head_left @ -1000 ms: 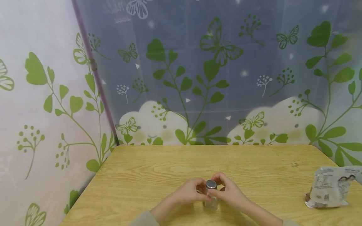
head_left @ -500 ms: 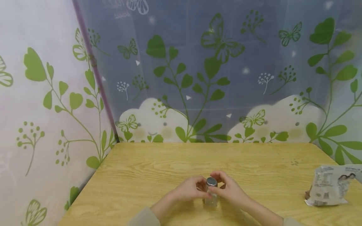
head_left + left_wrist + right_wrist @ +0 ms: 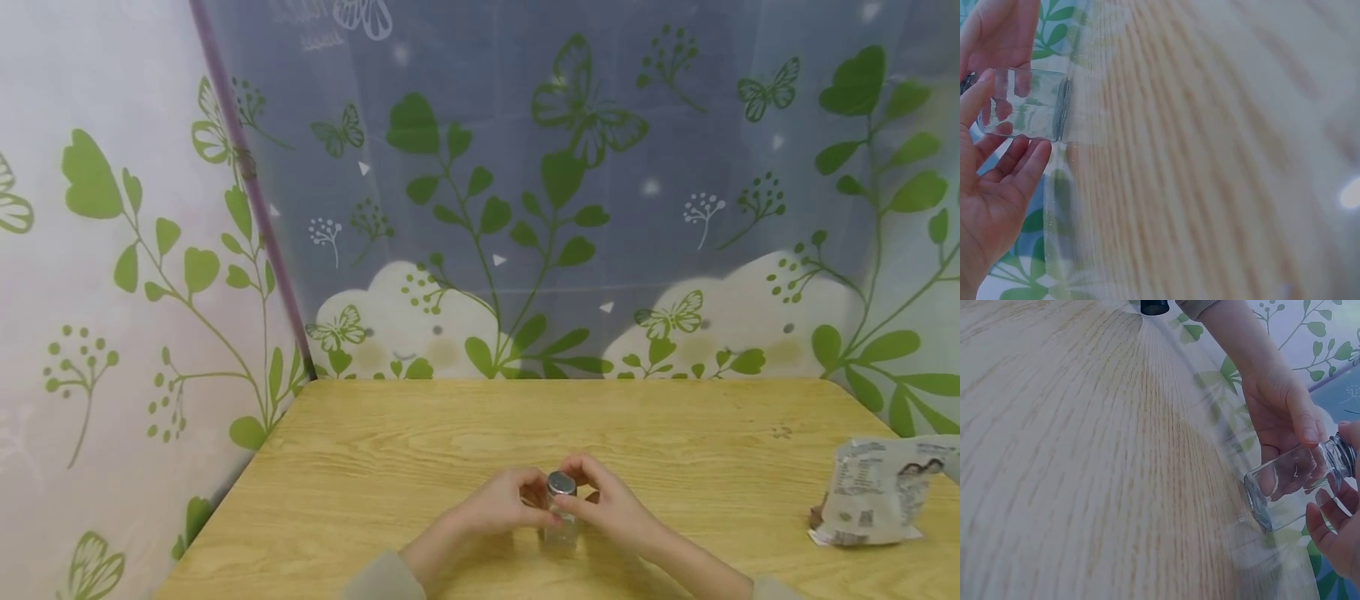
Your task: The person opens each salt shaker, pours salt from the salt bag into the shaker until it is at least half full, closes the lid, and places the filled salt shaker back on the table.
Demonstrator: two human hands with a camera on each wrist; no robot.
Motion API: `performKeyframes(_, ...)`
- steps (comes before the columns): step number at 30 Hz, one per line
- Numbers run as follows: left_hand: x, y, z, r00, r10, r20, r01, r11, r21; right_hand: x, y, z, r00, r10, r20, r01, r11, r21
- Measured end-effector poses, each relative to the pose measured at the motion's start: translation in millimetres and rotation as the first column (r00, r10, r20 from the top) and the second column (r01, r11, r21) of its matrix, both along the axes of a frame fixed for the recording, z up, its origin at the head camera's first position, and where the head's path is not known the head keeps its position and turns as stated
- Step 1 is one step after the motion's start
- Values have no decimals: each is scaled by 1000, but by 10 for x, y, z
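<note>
A small clear glass jar (image 3: pixel 562 537) with a silver metal lid (image 3: pixel 561 482) stands upright near the front of the table, between both hands. My left hand (image 3: pixel 498 504) grips the jar's body from the left; the left wrist view shows its thumb and fingers around the glass (image 3: pixel 1032 103). My right hand (image 3: pixel 615 508) holds the lid at the jar's top, thumb in front and fingers behind. In the right wrist view, the right hand (image 3: pixel 1338 534) is partly cut off by the frame edge, at the neck end. The jar looks transparent, with fingers visible through it.
A crumpled white printed plastic package (image 3: pixel 873 492) lies at the right side of the wood-grain table (image 3: pixel 420 433). Printed curtains (image 3: pixel 465 208) with leaves and butterflies hang behind and to the left. A dark cylindrical object (image 3: pixel 1154 306) shows at the right wrist view's top.
The head view has shifted slightly, raising the scene a little in the frame. Both hands keep nearly the same hold on the jar and lid.
</note>
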State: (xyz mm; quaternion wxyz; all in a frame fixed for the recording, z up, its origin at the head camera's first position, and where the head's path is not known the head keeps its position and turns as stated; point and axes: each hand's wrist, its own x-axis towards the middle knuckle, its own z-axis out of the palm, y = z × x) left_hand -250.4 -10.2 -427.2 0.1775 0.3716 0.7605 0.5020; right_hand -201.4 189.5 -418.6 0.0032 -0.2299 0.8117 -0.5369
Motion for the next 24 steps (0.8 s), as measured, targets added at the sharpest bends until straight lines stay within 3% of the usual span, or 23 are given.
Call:
performKeyframes(11,14,-3,4,1000,18,6,-18,1000,-15,15,31,-15,994,101,-50,-103,993,-53)
performKeyframes(19,10,18,16,1000,27,-8,-28,1000,-12,20,-16,17,999,-43,23,43,999,8)
performKeyframes(24,21,22,24,1000,23,3,-23,1000,-7,20,-26,5,999,-46,11,46,999,-2)
